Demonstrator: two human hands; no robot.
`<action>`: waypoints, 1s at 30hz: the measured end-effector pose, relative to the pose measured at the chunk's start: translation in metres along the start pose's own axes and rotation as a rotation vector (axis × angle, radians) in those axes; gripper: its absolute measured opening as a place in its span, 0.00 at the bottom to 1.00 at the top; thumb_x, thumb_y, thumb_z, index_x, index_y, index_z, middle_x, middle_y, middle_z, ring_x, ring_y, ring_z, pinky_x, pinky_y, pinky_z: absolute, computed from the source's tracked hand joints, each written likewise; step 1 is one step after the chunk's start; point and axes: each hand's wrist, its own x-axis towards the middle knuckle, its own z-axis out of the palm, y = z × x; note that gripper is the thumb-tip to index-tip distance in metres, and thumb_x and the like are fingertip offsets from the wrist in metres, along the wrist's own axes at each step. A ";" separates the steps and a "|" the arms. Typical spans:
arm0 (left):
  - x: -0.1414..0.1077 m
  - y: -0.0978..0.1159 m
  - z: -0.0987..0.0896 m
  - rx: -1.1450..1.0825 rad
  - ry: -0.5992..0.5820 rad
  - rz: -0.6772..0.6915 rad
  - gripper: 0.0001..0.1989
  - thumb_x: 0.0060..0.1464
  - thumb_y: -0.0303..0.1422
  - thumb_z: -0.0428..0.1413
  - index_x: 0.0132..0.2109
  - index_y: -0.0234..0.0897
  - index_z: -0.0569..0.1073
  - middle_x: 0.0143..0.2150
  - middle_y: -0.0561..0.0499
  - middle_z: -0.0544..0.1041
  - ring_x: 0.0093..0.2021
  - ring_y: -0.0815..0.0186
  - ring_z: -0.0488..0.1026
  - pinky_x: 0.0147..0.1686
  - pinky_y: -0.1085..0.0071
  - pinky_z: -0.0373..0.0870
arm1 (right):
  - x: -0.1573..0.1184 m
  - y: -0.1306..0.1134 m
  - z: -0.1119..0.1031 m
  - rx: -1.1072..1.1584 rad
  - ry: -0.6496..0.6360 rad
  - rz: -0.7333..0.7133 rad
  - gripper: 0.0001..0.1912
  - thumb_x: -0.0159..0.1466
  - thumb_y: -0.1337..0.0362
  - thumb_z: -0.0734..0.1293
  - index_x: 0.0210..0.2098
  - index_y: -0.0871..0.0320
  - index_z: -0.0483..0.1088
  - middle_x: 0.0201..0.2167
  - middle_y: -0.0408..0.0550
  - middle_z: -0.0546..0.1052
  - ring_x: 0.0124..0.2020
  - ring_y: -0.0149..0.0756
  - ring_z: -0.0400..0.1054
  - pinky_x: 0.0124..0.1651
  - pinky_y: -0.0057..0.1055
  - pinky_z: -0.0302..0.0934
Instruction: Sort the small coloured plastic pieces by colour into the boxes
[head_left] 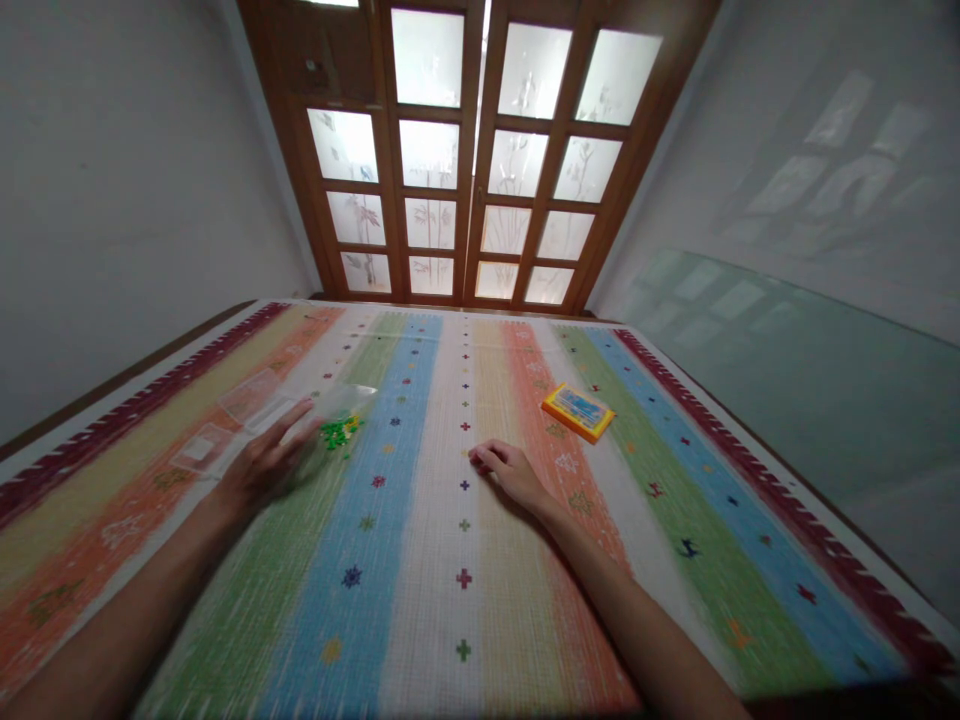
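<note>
Green pieces [337,432] lie beside left hand [262,462], grip spread; right hand [511,473], grip unclear, rests near yellow box [578,412].

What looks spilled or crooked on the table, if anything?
Maybe the small green and yellow pieces: they lie loosely bunched at the clear plastic bag beside the left hand, and a few strays make them look spilled. I can't tell how many are inside the bag. Nothing looks clearly broken.

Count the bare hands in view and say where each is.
2: the left hand is beside the small green pieces; the right hand is over the striped tablecloth, nearer the camera than the yellow box.
</note>
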 end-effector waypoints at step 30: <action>0.085 -0.017 0.025 0.488 -0.199 -0.307 0.22 0.52 0.49 0.53 0.33 0.34 0.81 0.38 0.35 0.81 0.55 0.40 0.71 0.58 0.48 0.61 | -0.001 0.001 -0.001 -0.069 0.000 -0.040 0.16 0.64 0.51 0.65 0.29 0.56 0.73 0.31 0.47 0.77 0.35 0.38 0.69 0.43 0.35 0.63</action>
